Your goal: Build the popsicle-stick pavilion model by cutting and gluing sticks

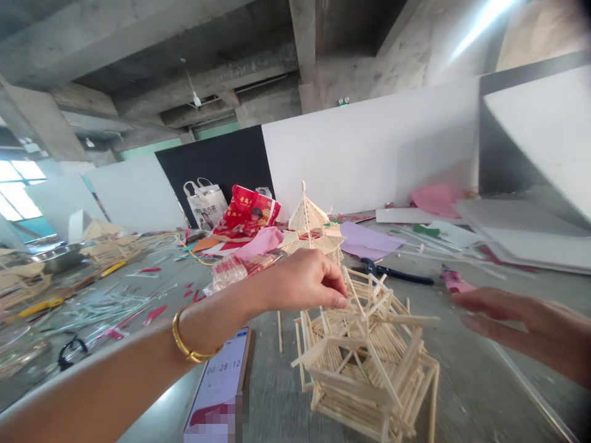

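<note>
A wooden stick structure (364, 357), built in tiers of thin sticks, stands at the lower centre. My left hand (314, 280), with a gold bangle on its wrist, is at the upper left of this structure, its fingers curled and pressed together at a stick near the top; what they pinch is too small to make out. Off to the right, above the table, my right hand (503, 311) is blurred, its fingers closed around a small pink object (455, 282). Behind the structure rises a pointed stick roof (308, 215).
A phone (219, 381) lies left of the structure. Dark-handled pliers (397, 272) rest behind it. Red bag (247, 212), white tote (205, 203) and purple paper (369, 240) are farther back. Clear strips (124, 307) and yellow-handled tools (39, 307) lie at left.
</note>
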`<move>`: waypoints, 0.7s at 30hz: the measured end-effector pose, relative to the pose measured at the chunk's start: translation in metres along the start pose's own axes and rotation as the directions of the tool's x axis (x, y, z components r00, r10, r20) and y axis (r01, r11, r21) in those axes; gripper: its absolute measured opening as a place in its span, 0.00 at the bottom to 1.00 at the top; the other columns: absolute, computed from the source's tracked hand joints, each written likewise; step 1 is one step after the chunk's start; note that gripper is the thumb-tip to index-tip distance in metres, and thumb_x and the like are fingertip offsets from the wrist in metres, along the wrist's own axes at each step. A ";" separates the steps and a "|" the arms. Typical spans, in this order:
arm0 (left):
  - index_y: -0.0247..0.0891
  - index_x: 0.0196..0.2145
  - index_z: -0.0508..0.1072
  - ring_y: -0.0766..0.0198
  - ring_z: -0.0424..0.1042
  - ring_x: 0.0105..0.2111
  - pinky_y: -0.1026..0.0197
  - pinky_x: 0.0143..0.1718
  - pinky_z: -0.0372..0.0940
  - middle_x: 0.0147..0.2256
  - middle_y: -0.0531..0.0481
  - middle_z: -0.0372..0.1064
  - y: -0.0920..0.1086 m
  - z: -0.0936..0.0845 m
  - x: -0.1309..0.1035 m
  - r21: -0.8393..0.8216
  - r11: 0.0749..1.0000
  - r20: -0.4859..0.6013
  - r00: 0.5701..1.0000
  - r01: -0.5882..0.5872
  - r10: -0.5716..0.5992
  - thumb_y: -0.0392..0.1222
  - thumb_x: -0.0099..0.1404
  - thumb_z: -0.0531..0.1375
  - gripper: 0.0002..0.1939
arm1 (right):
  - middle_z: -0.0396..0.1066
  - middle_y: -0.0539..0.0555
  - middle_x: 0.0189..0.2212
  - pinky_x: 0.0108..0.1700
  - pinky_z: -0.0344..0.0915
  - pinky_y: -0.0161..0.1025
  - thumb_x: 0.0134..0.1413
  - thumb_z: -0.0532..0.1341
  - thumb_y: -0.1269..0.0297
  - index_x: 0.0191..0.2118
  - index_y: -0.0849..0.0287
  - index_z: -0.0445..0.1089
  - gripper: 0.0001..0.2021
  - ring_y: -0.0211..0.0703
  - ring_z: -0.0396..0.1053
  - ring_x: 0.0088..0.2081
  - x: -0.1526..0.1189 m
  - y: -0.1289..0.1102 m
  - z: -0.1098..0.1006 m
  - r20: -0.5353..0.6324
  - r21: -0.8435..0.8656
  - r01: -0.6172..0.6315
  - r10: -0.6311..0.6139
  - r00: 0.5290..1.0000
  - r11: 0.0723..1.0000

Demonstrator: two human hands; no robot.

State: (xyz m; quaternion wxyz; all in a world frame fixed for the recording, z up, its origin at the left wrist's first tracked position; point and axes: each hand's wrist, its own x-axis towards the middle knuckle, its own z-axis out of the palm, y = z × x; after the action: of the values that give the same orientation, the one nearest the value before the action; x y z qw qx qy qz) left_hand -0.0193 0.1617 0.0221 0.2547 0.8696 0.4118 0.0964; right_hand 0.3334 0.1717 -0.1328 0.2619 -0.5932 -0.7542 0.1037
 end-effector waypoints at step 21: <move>0.39 0.28 0.74 0.71 0.64 0.22 0.67 0.22 0.54 0.23 0.54 0.70 0.006 0.006 -0.005 0.213 0.976 -0.079 0.997 0.038 -0.021 0.41 0.53 0.55 0.08 | 0.58 0.55 0.54 0.53 0.55 0.41 0.54 0.53 0.51 0.51 0.44 0.60 0.18 0.45 0.59 0.52 -0.023 -0.026 -0.014 0.106 0.033 0.034 -0.037 0.994 0.999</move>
State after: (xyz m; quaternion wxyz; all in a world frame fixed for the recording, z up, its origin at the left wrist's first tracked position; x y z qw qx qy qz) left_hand -0.0163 0.1526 0.0207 0.1449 0.8814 0.4422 0.0809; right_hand 0.3226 0.1405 -0.1150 0.2320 -0.5691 -0.7760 0.1421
